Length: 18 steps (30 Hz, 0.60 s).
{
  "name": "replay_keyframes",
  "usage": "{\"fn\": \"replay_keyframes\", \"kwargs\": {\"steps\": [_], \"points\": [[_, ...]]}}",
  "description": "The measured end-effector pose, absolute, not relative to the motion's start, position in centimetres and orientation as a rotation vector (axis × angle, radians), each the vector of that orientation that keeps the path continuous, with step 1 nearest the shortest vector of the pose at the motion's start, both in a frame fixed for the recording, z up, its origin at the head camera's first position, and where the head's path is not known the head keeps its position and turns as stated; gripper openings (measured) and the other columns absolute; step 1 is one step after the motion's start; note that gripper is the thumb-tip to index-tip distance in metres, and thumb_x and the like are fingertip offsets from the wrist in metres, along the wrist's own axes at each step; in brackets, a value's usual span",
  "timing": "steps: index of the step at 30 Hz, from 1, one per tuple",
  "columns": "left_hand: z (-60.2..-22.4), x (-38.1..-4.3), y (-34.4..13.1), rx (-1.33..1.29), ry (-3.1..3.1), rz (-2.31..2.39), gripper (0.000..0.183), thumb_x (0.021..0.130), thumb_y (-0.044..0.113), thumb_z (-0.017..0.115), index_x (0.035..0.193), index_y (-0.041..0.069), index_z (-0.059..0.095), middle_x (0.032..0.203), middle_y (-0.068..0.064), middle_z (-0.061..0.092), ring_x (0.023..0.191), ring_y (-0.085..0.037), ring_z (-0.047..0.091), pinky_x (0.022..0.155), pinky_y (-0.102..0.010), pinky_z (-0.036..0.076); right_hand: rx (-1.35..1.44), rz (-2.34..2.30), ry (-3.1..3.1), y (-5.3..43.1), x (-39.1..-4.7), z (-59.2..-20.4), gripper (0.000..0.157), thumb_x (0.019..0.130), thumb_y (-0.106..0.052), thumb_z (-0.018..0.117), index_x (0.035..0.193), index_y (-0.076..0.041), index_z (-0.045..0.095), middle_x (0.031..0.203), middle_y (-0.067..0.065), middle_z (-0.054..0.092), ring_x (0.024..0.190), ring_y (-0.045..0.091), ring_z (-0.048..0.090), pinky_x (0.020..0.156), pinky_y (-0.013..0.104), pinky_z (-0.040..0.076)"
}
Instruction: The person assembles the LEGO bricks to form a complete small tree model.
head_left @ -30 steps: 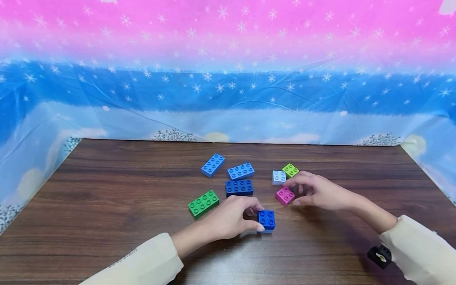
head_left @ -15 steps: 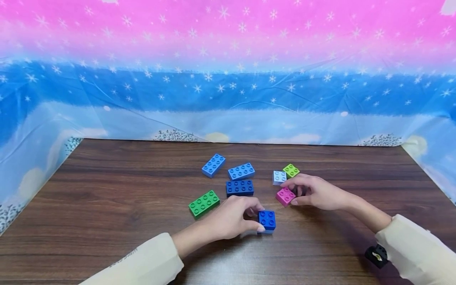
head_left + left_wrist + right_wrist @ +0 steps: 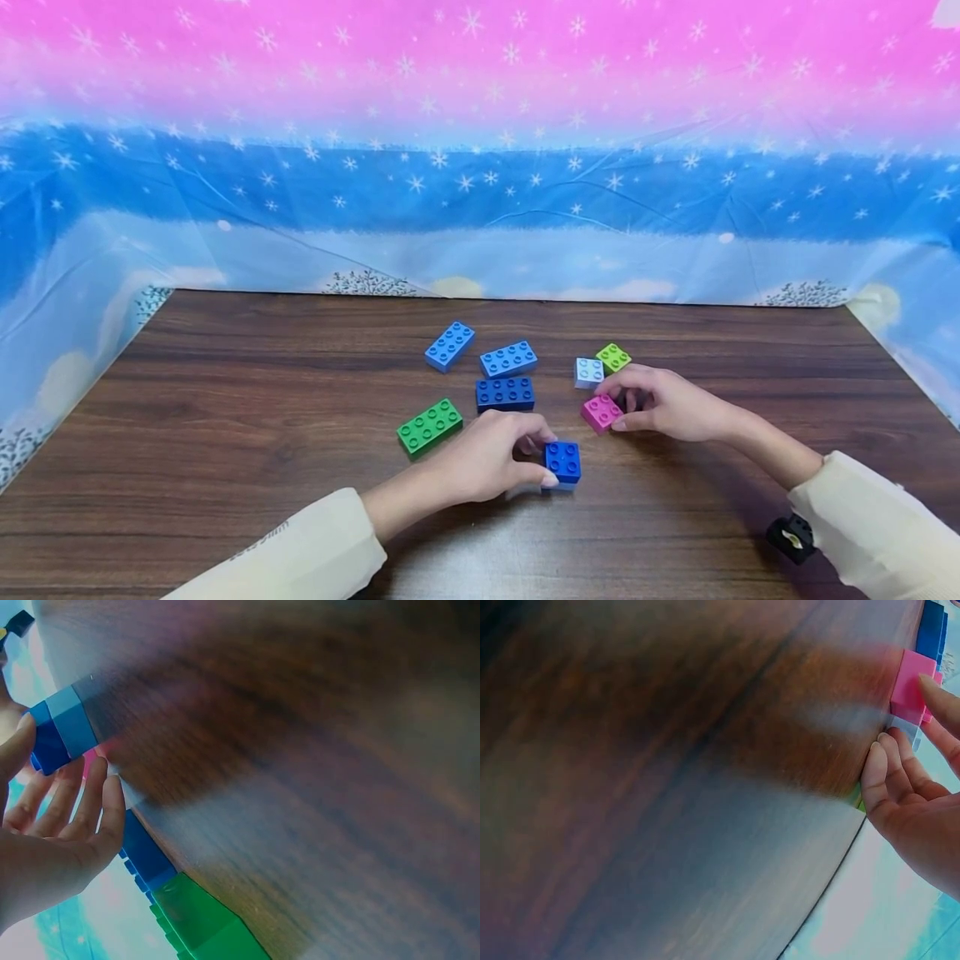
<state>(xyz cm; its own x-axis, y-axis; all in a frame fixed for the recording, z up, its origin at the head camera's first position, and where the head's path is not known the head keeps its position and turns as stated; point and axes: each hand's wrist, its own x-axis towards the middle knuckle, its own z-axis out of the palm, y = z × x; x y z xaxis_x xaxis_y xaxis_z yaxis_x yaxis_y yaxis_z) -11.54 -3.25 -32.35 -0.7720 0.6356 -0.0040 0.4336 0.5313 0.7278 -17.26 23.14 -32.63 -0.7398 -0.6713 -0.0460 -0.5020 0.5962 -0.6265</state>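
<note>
My left hand [image 3: 487, 457] pinches a two-brick stack between thumb and fingers, near the front middle of the table. On top is a square blue brick [image 3: 562, 460]; beneath it sits a light blue brick [image 3: 73, 721], mostly hidden in the head view. To the right, my right hand [image 3: 671, 406] has its thumb and index finger at opposite sides of a square pink brick [image 3: 602, 412], which sits on the table. The other right fingers curl below the palm, as the right wrist view shows. Just behind the pink brick are a pale blue brick [image 3: 588, 373] and a lime green one [image 3: 613, 357].
Left of the stack lie a long green brick [image 3: 430, 428] and a long dark blue brick [image 3: 505, 393]. Two long mid-blue bricks, one upright-angled [image 3: 450, 345] and one nearly sideways [image 3: 509, 359], lie farther back. A snowflake-patterned cloth [image 3: 450, 192] borders the wooden table [image 3: 247, 400].
My right thumb and index finger have drawn in slightly against the pink brick, with the forearm shifting a little left. My left hand and its stack stay in place.
</note>
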Motion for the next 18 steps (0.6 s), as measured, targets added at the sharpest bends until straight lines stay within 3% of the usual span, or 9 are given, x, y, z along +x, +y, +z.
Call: {"fn": "replay_keyframes", "kwargs": {"steps": [10, 18], "points": [[-32.3, -11.6, -3.3, 0.888, 2.514, 1.050, 0.026, 0.080, 0.022, 0.071, 0.102, 0.010, 0.063, 0.097, 0.001, 0.065, 0.088, -0.008, 0.060, 0.074, -0.018, 0.047, -0.916, -0.877, 2.563, 22.8, -16.7, -32.8, 0.026, 0.080, -0.023, 0.071, 0.100, -0.014, 0.059, 0.084, -0.001, 0.054, 0.074, 0.014, 0.049, 0.059, 0.025, 0.045], [-32.4, -11.6, -3.2, 0.897, 2.519, 1.056, 0.025, 0.080, 0.022, 0.071, 0.101, 0.010, 0.063, 0.096, 0.001, 0.065, 0.087, -0.007, 0.060, 0.073, -0.018, 0.047, -0.922, -0.994, 2.497, 22.1, -15.3, -31.5, 0.030, 0.081, -0.030, 0.069, 0.103, -0.013, 0.058, 0.093, -0.002, 0.058, 0.085, 0.015, 0.056, 0.071, 0.028, 0.050]]}}
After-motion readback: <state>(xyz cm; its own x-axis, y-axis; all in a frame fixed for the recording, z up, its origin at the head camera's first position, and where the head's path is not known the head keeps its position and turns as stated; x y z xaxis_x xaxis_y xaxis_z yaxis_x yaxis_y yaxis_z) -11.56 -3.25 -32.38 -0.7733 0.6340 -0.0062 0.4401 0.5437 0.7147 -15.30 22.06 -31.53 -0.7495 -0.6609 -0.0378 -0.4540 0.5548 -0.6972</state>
